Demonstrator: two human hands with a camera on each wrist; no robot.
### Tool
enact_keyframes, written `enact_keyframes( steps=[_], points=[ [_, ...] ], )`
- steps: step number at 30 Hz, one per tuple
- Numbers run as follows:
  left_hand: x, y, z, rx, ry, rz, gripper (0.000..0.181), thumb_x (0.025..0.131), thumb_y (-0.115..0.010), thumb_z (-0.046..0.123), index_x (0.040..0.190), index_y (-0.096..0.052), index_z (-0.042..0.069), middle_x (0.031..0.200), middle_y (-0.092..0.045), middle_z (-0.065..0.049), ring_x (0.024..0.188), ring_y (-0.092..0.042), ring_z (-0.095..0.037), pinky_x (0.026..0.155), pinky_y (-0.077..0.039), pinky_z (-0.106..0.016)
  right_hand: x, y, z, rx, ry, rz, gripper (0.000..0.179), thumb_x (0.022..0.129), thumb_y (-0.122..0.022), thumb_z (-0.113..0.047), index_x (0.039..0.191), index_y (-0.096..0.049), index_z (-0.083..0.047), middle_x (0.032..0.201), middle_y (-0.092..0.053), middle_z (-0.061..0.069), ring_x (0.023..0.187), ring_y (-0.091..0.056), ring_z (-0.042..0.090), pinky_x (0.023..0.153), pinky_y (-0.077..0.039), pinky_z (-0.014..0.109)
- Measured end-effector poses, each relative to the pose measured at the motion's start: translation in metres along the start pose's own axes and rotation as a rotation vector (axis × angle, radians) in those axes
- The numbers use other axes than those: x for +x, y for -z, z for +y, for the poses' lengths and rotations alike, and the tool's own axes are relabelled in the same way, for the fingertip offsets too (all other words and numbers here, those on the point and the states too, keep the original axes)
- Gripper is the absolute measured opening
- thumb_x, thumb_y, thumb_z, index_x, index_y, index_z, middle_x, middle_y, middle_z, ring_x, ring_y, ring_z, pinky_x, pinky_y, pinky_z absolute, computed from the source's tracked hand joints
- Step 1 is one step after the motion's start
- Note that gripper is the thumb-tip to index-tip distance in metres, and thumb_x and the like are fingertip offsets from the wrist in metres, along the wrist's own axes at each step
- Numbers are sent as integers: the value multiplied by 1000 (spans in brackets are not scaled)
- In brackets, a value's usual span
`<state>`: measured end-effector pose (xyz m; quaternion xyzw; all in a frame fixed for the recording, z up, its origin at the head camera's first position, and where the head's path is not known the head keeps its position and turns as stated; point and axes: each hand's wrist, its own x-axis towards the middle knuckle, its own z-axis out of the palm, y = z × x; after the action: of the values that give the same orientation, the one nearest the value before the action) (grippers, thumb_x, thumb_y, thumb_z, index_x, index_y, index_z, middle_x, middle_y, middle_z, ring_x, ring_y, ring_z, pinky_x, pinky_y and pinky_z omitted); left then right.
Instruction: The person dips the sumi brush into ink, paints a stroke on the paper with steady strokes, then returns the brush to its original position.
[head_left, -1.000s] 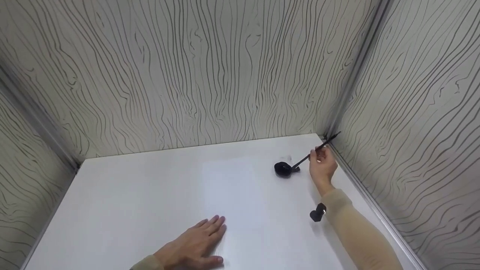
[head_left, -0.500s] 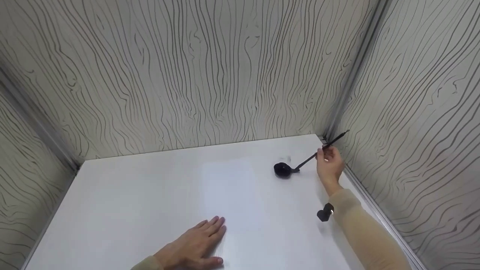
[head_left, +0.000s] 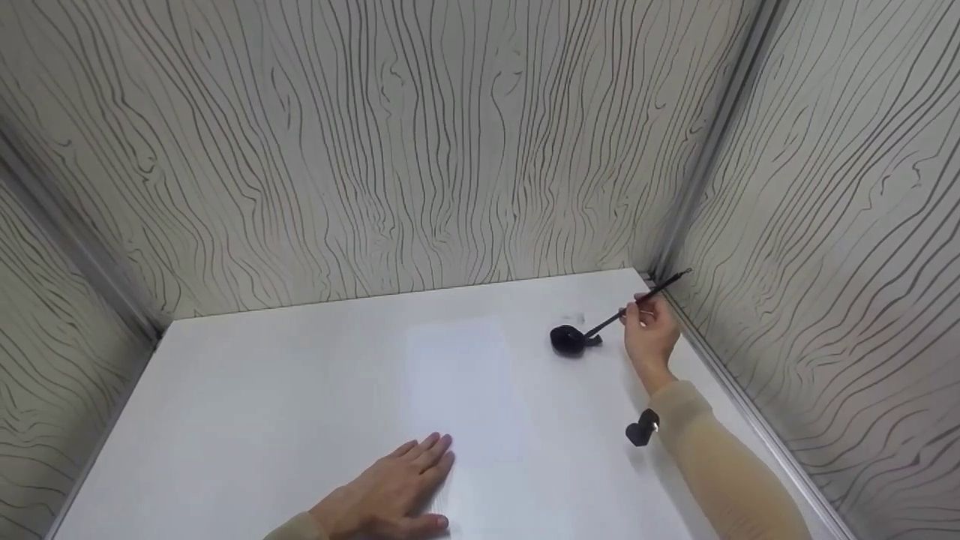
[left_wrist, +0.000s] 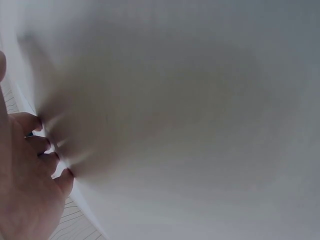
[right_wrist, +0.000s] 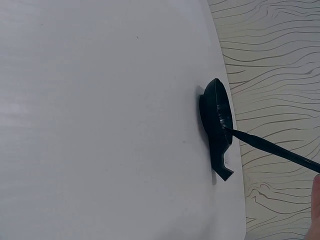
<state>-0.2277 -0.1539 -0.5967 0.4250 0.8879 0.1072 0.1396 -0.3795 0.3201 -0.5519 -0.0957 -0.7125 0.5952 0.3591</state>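
My right hand (head_left: 651, 334) pinches a slim black brush (head_left: 603, 324) in the head view. It slants down to the left, towards a small round black dish (head_left: 567, 340) on the white table. A short handle sticks out of the dish's right side. Seen from the right wrist, the brush's pointed tip reaches over the rim into the dish (right_wrist: 210, 120); wet-looking dark glints show inside. My left hand (head_left: 390, 487) lies palm down near the table's front, fingers straight. In the left wrist view its fingertips (left_wrist: 66, 175) touch the white surface.
The white table (head_left: 262, 405) is bounded by wood-grain patterned panels (head_left: 420, 150) at the back and both sides. A paler rectangle (head_left: 457, 382) lies mid-table; paper or glare, I cannot tell. A faint mark (head_left: 574, 318) shows behind the dish. A black wrist camera (head_left: 642, 428) hangs from the right sleeve.
My right hand drew the brush a little to the right half a second ago, and now it is back nearer the dish. The left hand and the dish have stayed put.
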Motion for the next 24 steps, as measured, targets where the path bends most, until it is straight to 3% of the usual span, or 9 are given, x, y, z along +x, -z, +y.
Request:
enact_keyframes(
  steps=[4, 10, 13, 19, 24],
  points=[
    [0, 0, 1, 11, 0, -4, 101, 106, -41, 79, 180, -24, 13, 190, -19, -9, 178, -23, -34, 143, -28, -57, -2, 1, 2, -18, -30, -4, 19, 109, -63, 2, 127, -66, 10, 112, -71, 17, 86, -72, -7, 83, -64, 11],
    [-2, 1, 1, 15, -41, 28, 98, 108, -43, 74, 178, -27, 6, 189, -22, -15, 176, -26, -39, 141, -30, -59, 0, 7, 0, -33, -39, 2, 18, 110, -61, 1, 126, -66, 8, 113, -70, 17, 86, -72, -8, 88, -67, 18],
    [-2, 1, 1, 2, -40, 24, 98, 108, -43, 73, 179, -26, 7, 189, -20, -15, 177, -23, -39, 141, -29, -59, 4, 11, -2, -41, -38, 11, 19, 111, -61, 0, 127, -66, 8, 114, -71, 17, 86, -72, -8, 87, -66, 16],
    [-3, 0, 2, -11, -38, 21, 97, 109, -43, 72, 179, -26, 6, 189, -19, -15, 177, -23, -39, 142, -28, -59, 10, 19, -10, -101, 0, 20, 21, 112, -61, -3, 129, -66, 7, 117, -73, 20, 88, -69, -10, 83, -60, 6],
    [-4, 1, 3, -6, -46, 34, 97, 109, -43, 72, 178, -28, 6, 188, -22, -16, 176, -26, -39, 141, -30, -59, 11, 20, -15, -105, 40, 15, 19, 112, -62, -4, 127, -66, 6, 113, -73, 16, 87, -69, -10, 82, -60, 5]
  ],
)
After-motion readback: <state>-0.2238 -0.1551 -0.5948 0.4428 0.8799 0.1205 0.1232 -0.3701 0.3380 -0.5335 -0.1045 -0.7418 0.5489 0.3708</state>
